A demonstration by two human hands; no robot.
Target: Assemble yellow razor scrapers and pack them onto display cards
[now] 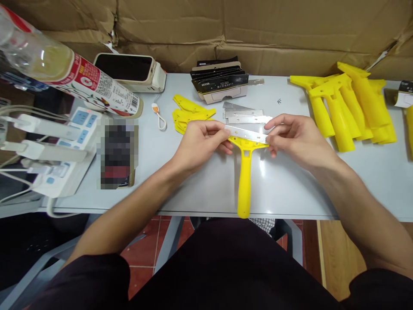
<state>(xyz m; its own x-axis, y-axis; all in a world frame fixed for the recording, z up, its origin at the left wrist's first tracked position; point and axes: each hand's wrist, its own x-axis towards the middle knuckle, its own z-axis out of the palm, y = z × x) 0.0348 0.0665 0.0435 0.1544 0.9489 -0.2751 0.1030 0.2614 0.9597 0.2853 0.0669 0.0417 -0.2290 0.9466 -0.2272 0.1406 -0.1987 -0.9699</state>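
My left hand (200,142) and my right hand (298,137) pinch opposite ends of a flat steel scraper blade (247,134). They hold it just above the head of a yellow plastic scraper (244,181), whose handle points toward me on the table. The blade's lower edge appears to touch the scraper head, though my fingers hide part of the joint. Behind my hands lies a loose stack of steel blades (243,114). Left of them are several flat yellow plastic pieces (190,114). Several more yellow scrapers (342,107) lie piled at the right.
Black-and-cream card packets (219,79) stand at the back. A plastic bottle (97,82), a phone (124,66), and a pixelated object (118,153) lie left, beside a plugged-in power strip (66,150). Corrugated cardboard (206,30) rises behind the white table (206,198).
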